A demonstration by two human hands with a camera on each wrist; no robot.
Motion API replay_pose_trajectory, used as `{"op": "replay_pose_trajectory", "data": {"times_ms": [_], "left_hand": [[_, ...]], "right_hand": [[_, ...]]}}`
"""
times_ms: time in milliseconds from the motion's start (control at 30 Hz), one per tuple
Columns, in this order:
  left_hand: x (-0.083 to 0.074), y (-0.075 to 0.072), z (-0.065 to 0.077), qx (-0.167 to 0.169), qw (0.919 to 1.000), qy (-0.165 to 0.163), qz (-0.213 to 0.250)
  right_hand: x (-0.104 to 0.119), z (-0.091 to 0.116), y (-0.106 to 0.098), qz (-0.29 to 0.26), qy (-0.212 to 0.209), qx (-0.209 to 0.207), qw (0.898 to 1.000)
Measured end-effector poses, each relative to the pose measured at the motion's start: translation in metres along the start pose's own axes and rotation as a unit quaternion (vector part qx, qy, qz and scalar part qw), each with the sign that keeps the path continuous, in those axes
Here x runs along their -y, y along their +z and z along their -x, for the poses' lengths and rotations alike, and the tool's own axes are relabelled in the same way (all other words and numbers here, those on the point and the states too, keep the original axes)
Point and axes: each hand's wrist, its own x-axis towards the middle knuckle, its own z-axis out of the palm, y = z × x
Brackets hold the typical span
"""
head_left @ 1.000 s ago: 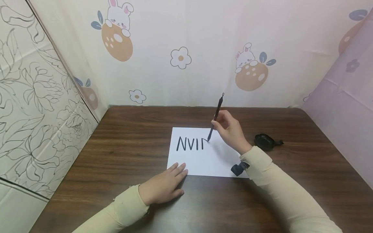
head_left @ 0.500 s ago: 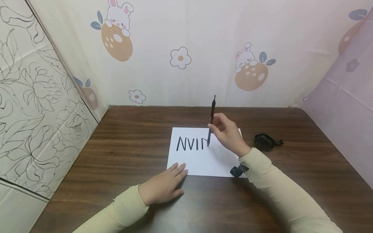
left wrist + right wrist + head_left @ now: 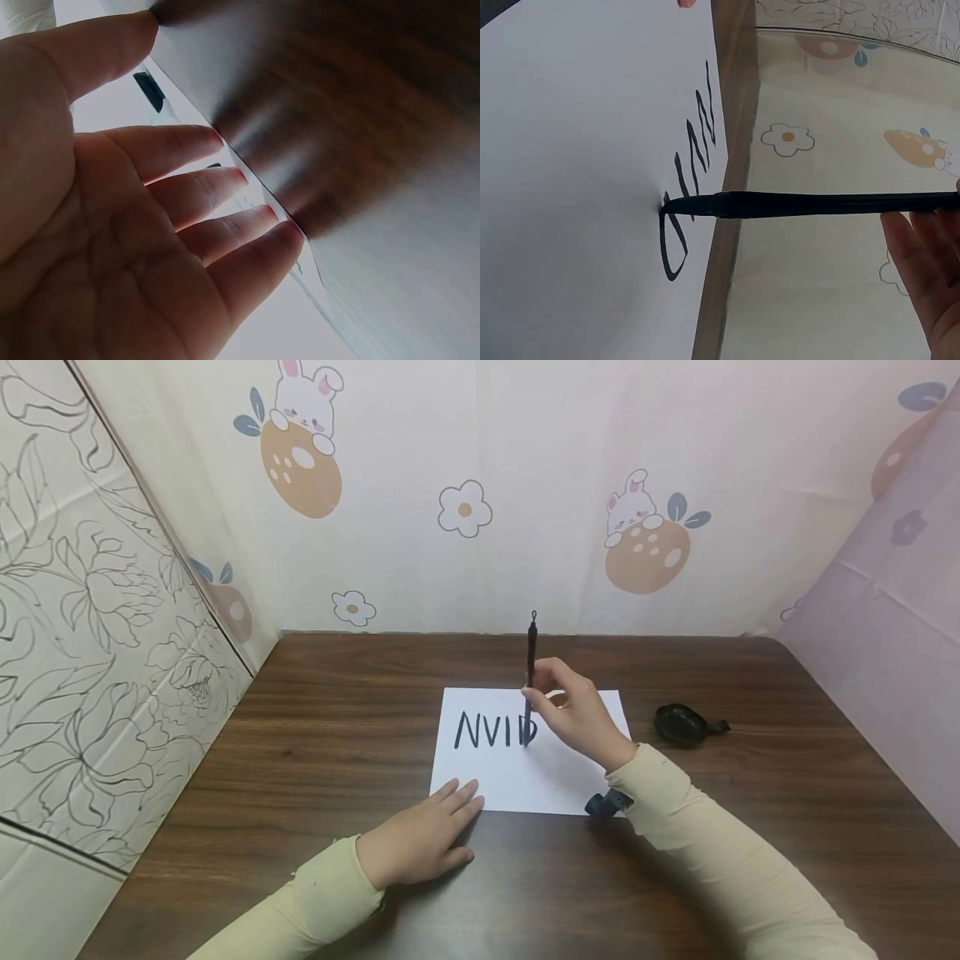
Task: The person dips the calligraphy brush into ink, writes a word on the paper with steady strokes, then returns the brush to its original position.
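Note:
A sheet of white paper (image 3: pixel 510 785) lies on the dark wooden table, with black letters (image 3: pixel 495 730) reading NVID across its upper part. My right hand (image 3: pixel 576 714) pinches a black writing brush (image 3: pixel 532 660) between thumb and fingers, nearly upright. In the right wrist view the tip of the brush (image 3: pixel 795 205) meets the paper where the curved stroke of the D ends at its straight stroke. My left hand (image 3: pixel 423 837) lies flat at the paper's lower left, its straight fingertips on the sheet's edge and its thumb on the wood.
A small black ink dish (image 3: pixel 681 725) with a short handle stands right of the paper. The wooden table (image 3: pixel 337 727) runs back to a wall covering (image 3: pixel 540 527) printed with rabbits and flowers. A dark wrist device (image 3: pixel 606 803) sits at my right cuff.
My right hand has moved left and slightly down with the brush, drawing the curve of the D round to the foot of its straight stroke. My left hand has stayed still.

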Motion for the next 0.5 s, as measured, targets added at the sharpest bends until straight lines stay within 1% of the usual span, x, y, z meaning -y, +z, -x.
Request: {"op": "replay_pose_trajectory", "data": {"times_ms": [167,267,367,500], "left_hand": [[0.0,0.0,-0.001,0.005,1.0,-0.004,0.003],[0.0,0.0,-0.001,0.009,0.9999,-0.007,0.003],[0.0,0.0,-0.001,0.009,0.9999,-0.007,0.002],[-0.001,0.0,-0.001,0.006,1.0,-0.005,-0.001]], "right_hand": [[0.004,0.0,0.002,-0.005,0.003,0.009,1.0],[0.005,-0.001,0.001,-0.01,0.005,0.006,1.0],[0.004,-0.003,-0.003,-0.024,0.0,-0.008,1.0],[0.003,-0.006,-0.011,-0.049,-0.008,-0.038,0.998]]}}
